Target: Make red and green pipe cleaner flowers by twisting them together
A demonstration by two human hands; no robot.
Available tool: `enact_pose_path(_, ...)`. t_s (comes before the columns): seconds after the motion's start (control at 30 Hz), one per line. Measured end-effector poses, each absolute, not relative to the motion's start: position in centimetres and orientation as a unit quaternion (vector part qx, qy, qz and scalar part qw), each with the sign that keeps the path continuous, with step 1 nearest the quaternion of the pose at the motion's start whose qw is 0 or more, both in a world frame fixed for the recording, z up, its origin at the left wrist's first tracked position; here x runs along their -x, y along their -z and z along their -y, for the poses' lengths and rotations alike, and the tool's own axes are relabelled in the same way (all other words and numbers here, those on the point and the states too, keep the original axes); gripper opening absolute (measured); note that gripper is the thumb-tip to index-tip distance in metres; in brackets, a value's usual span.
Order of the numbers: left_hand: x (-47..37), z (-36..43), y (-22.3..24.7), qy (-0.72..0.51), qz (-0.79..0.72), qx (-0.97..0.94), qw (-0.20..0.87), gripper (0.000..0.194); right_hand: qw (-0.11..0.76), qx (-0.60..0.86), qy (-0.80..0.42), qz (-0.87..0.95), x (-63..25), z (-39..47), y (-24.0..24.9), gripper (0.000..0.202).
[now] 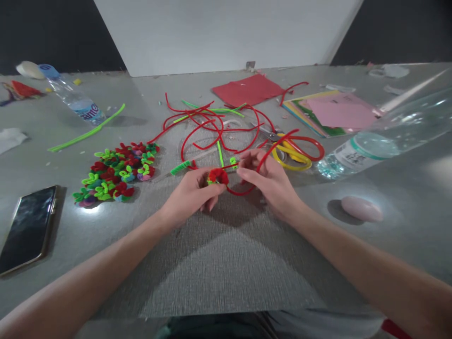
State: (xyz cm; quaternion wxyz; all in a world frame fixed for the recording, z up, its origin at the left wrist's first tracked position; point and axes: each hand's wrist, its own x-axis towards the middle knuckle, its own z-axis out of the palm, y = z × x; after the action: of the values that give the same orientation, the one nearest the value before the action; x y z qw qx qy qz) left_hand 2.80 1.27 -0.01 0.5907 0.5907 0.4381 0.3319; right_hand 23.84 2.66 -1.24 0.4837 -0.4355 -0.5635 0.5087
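Right, the red coil (219,176) is the landmark, sitting between thumb and fingers of the left hand (206,188) — that hand is closed on it, just over the tabletop (226,273). The red strand (282,138) leaves the coil on its right side, sags in a loop, passes behind the right thumb, then climbs away to far right of the coil. Long axis of that free length: diagonal, near-left to far-right. Right hand (243,165) is just right of the coil, fingers curled with the strand running between thumb and fingers; can't tell if it's pinched firmly or only guided. Left hand is nearer the coil, right hand nearer the free length. A short red end also juts from the coil toward the right fingertips.

Rest, off the coil: green-wrapped stick (181,167) near left, pile of fuzzy pieces (113,174) further left, scissors (295,149) right and beyond.

Writing: small bottle (86,110), far left of the coil — label shows letters like "ame", remainder unclear. Big bottle (353,153), well right — print on its label too blurred to read. No brand legible on the phone (30,226), well left.
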Motion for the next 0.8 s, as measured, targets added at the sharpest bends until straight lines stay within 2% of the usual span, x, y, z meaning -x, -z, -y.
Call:
enact_pose_path(0.1, -2.9, -1.0, -0.5, -0.282, -0.420, -0.594, 0.625, 0.015, 0.400, 0.398, -0.579, 0.588, -23.7, -2.4, 1.0, 0.028)
enact_pose_path(0.17, -3.0, -1.0, -0.5, -0.273, -0.406, -0.594, 0.639, 0.016, 0.376, 0.389, -0.605, 0.584, -23.5, -2.2, 0.9, 0.022)
enact_pose_path(0.4, -3.0, -1.2, 0.2, -0.369, -0.373, -0.494, 0.693, 0.026, 0.415, 0.369, -0.636, 0.536, -23.1, -1.8, 0.6, 0.012)
enact_pose_path(0.53, -3.0, -1.2, 0.6, -0.381, -0.368, -0.440, 0.725, 0.024, 0.411, 0.368, -0.632, 0.544, -23.0, -1.8, 0.4, 0.009)
enact_pose_path(0.8, -3.1, -1.1, 1.1, -0.383, -0.385, -0.476, 0.692, 0.025, 0.388, 0.389, -0.562, 0.618, -23.0, -1.5, 0.4, 0.006)
